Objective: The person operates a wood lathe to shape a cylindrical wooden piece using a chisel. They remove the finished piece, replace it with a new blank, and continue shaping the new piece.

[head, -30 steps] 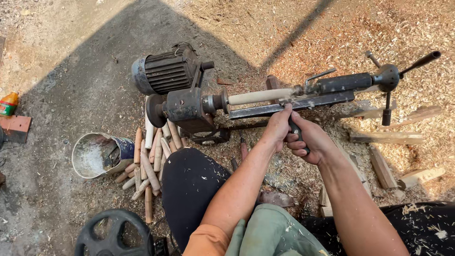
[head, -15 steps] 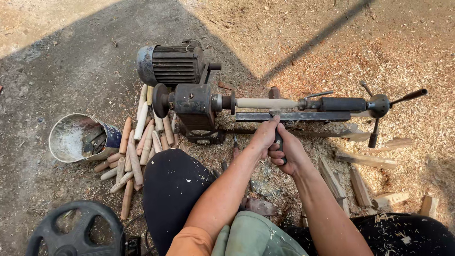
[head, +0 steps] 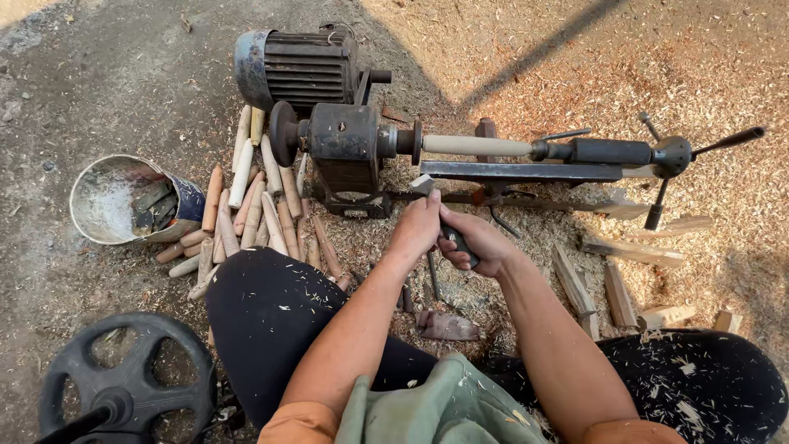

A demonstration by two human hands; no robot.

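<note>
Head view: both hands [head: 452,234] grip a chisel [head: 457,242] over sawdust-strewn dirt ground [head: 99,99] beside a lathe [head: 460,152].

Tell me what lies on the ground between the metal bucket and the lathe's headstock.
In the head view, a pile of turned wooden pegs lies between the metal bucket and the lathe headstock, on ground strewn with shavings.

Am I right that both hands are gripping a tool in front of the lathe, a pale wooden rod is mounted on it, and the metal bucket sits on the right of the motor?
Not quite. The head view shows the metal bucket on the left of the motor, not the right. The rest holds: the left hand and right hand grip a tool in front of the lathe, with a pale wooden rod mounted on it.
</note>
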